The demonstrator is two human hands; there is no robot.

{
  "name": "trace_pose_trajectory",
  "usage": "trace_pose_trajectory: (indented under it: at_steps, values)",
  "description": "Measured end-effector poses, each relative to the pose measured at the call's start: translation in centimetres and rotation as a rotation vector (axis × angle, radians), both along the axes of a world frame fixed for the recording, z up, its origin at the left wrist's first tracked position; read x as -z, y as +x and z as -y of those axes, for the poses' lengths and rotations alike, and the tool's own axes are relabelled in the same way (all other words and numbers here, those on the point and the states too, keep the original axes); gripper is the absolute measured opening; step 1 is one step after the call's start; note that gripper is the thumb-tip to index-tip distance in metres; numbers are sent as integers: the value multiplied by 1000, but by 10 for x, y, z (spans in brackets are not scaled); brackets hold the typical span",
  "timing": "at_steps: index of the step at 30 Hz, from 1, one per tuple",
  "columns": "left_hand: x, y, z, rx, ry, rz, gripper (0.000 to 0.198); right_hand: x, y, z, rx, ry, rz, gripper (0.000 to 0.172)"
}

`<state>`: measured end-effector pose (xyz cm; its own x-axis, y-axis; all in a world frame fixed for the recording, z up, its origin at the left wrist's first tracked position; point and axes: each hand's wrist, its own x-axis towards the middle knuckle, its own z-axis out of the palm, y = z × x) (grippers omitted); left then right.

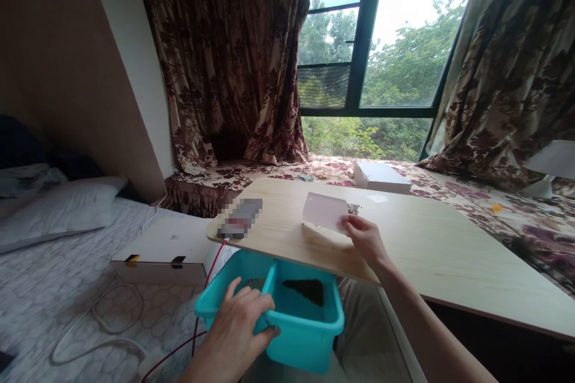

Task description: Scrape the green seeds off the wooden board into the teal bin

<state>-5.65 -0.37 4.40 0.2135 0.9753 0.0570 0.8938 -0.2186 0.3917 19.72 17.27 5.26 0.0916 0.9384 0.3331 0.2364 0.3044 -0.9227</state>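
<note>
In my right hand (365,238) is a pale pink, flat scraper (324,210) with a small hole in one corner, pinched at its right edge and held low over the table (431,245). Just behind it lies a small heap of speckled grains (353,209). A turquoise two-part tub (309,335) sits below the table's near edge. My left hand (242,317) grips its near rim by the divider, thumb on the outside. Dark grains (309,291) are spread in the right compartment. A few more bits show in the left one, partly hidden by my hand.
A blurred-out phone-like device (241,218) with a red cable lies on the table's left end. Left of the tub, a white box (166,248) rests on the bed (58,287). Another white box (381,176) sits on the window ledge behind the table.
</note>
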Motion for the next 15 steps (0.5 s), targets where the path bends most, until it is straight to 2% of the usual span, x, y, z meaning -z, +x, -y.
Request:
trace_pose_trajectory:
  at_steps: [7,15]
  values:
    - [-3,-1,1,-24,5,-1,6,-1,-8,7,-64,-29,14,26]
    - [-5,-1,3,-4,-3,9,3,-12,13,42,-334,-161,73,23]
